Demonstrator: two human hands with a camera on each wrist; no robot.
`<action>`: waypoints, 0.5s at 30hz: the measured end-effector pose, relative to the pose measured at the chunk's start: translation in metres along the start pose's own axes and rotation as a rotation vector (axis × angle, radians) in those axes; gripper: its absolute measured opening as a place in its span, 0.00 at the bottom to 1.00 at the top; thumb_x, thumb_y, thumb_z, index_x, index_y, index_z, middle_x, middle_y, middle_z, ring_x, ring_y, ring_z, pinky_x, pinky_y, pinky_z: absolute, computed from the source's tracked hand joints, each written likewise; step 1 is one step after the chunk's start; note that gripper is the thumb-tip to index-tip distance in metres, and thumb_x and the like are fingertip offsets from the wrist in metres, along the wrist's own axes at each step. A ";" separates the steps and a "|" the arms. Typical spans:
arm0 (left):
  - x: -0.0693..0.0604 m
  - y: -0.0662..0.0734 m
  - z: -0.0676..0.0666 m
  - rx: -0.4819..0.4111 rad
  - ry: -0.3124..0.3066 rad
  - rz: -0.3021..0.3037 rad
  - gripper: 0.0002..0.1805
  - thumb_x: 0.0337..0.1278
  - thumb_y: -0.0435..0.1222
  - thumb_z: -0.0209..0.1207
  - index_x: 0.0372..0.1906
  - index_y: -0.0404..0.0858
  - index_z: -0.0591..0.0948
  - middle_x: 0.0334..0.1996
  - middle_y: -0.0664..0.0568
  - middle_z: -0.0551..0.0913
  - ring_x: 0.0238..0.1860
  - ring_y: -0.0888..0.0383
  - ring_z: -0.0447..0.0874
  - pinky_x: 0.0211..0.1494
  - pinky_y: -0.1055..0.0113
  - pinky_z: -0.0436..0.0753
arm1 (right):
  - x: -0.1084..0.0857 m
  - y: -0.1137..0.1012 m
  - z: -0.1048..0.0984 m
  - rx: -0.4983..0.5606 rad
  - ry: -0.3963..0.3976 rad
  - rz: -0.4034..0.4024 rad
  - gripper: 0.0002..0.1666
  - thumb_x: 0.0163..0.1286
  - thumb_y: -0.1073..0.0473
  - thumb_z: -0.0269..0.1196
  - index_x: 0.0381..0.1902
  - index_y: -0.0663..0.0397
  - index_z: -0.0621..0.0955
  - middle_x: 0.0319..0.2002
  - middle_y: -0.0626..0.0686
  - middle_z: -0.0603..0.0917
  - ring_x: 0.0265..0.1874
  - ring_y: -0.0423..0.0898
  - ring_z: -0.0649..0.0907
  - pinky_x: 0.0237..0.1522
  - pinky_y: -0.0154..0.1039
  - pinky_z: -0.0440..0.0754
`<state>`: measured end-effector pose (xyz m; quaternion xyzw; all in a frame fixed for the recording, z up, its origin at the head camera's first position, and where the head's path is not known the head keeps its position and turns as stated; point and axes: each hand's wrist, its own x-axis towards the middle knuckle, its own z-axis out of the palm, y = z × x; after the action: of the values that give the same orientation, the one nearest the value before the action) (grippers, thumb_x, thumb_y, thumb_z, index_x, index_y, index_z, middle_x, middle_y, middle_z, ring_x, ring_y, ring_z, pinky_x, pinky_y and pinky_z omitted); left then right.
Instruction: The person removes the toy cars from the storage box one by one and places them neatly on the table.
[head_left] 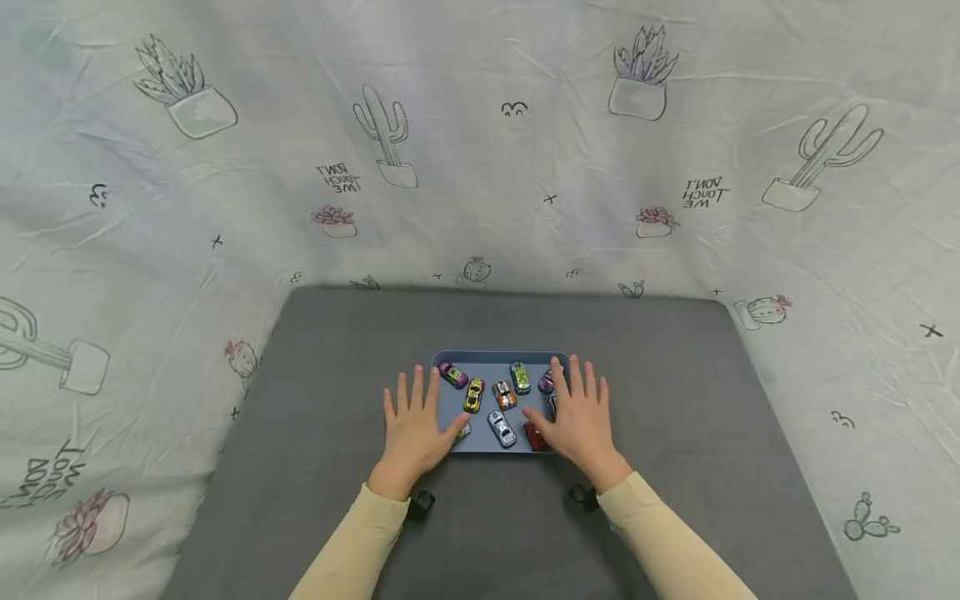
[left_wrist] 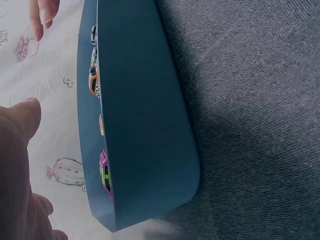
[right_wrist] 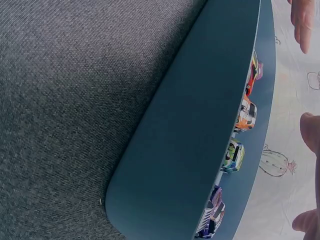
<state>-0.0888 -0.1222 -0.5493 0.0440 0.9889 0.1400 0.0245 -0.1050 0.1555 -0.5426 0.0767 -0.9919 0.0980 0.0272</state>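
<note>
A blue-grey tray [head_left: 483, 359] holds several small toy cars. Among them are a purple-and-green car [head_left: 453, 375], a yellow car [head_left: 474, 395], an orange car [head_left: 504, 395], a green car [head_left: 520, 377] and a silver car [head_left: 502, 428]. My left hand [head_left: 415, 433] is spread over the tray's left end, its thumb partly covering another car. Over the right end, my right hand [head_left: 585, 425] has straight fingers and partly hides a red car [head_left: 534, 436] and a purple car [head_left: 547, 382]. Neither hand holds anything; both wrist views show fingers above the tray wall.
The tray rests on a grey cloth-covered table [head_left: 345, 350]. A pale curtain [head_left: 480, 150] with cactus prints surrounds the table's back and sides. Black wrist straps [head_left: 422, 505] show by the cream sleeves [head_left: 352, 533].
</note>
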 end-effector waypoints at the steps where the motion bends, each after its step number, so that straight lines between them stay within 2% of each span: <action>1: 0.000 -0.001 0.000 -0.001 0.001 -0.001 0.53 0.58 0.71 0.42 0.78 0.45 0.43 0.77 0.42 0.40 0.74 0.40 0.27 0.71 0.38 0.33 | 0.001 -0.001 0.000 -0.001 0.002 -0.002 0.60 0.59 0.21 0.52 0.78 0.48 0.51 0.75 0.63 0.50 0.72 0.65 0.50 0.68 0.64 0.47; 8: 0.002 -0.007 -0.001 -0.031 -0.021 -0.003 0.52 0.59 0.71 0.42 0.78 0.44 0.43 0.77 0.43 0.38 0.74 0.40 0.26 0.70 0.38 0.31 | 0.004 -0.005 0.004 0.019 -0.014 -0.006 0.60 0.60 0.20 0.51 0.78 0.49 0.50 0.74 0.64 0.51 0.72 0.64 0.51 0.68 0.64 0.49; 15: 0.001 -0.012 0.006 -0.025 -0.001 0.020 0.53 0.57 0.71 0.44 0.78 0.44 0.44 0.76 0.41 0.41 0.74 0.37 0.35 0.70 0.37 0.35 | 0.002 -0.005 0.011 0.044 -0.001 -0.020 0.59 0.60 0.22 0.53 0.77 0.49 0.51 0.73 0.64 0.55 0.71 0.63 0.54 0.67 0.62 0.54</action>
<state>-0.0905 -0.1316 -0.5580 0.0537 0.9866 0.1524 0.0243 -0.1070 0.1482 -0.5519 0.0870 -0.9887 0.1194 0.0259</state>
